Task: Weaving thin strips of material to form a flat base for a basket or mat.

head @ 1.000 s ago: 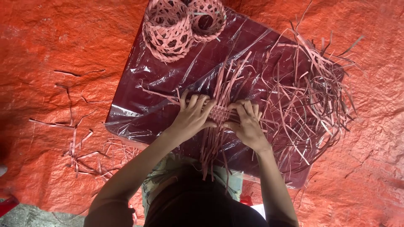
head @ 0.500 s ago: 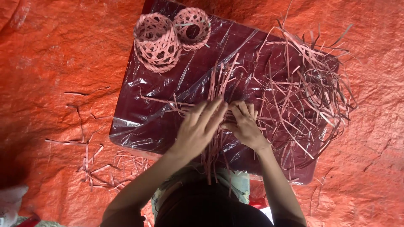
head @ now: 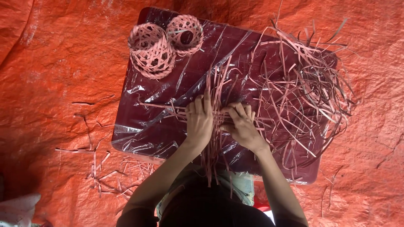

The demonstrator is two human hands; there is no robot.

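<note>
While both my hands, left hand [head: 199, 122] and right hand [head: 241, 125], press flat on the woven strips [head: 218, 115], the long ones point away across the desk [head: 168, 134]; two little baskets [head: 152, 51] sit at its far-left corner.

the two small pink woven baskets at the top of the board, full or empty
Empty: both small pink woven baskets show only open lattice and hollow insides; nothing lies in them on the plastic-covered dark red board.

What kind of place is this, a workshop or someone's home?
Probably an informal basket-weaving spot on the ground. An orange tarp covers the floor, a low plastic-wrapped table holds loose strips, and two small woven baskets sit at its corner.
</note>
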